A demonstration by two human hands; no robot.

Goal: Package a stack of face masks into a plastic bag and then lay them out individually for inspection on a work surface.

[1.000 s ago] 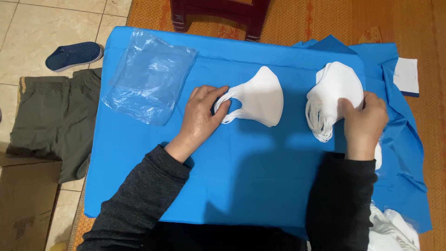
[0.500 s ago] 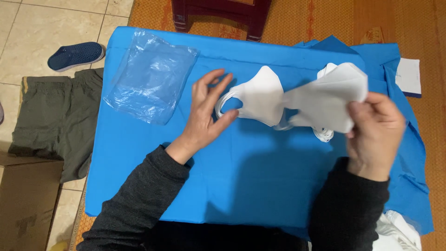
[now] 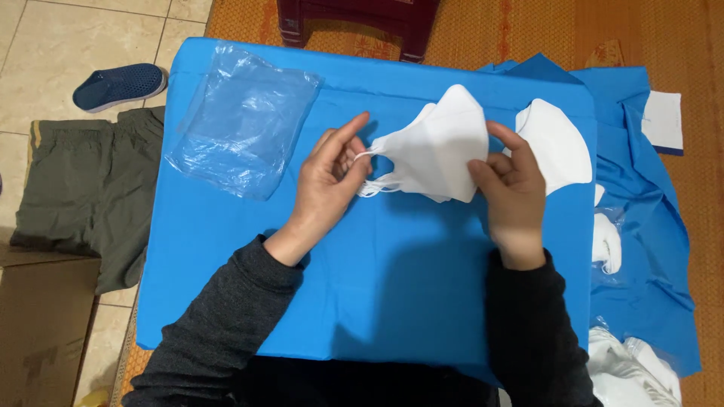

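A small stack of white face masks (image 3: 441, 151) lies at the middle of the blue-covered table (image 3: 377, 286). My right hand (image 3: 511, 194) pinches the stack's right edge. My left hand (image 3: 328, 181) has its fingers on the ear loops at the stack's left end. To the right, behind my right hand, rests a second pile of white masks (image 3: 559, 143). Dark sleeves cover both my forearms.
A crumpled clear plastic bag (image 3: 245, 120) lies at the table's back left. More white masks (image 3: 607, 241) and loose blue cloth (image 3: 648, 196) hang off the right side. A dark stool (image 3: 354, 19) stands behind. On the floor at left: olive trousers (image 3: 75, 188), a blue shoe (image 3: 119, 84), a cardboard box (image 3: 41, 324).
My right hand lifted a mask from the right pile and carried it left onto the mask by my left hand. My left hand shifted to the ear loops.
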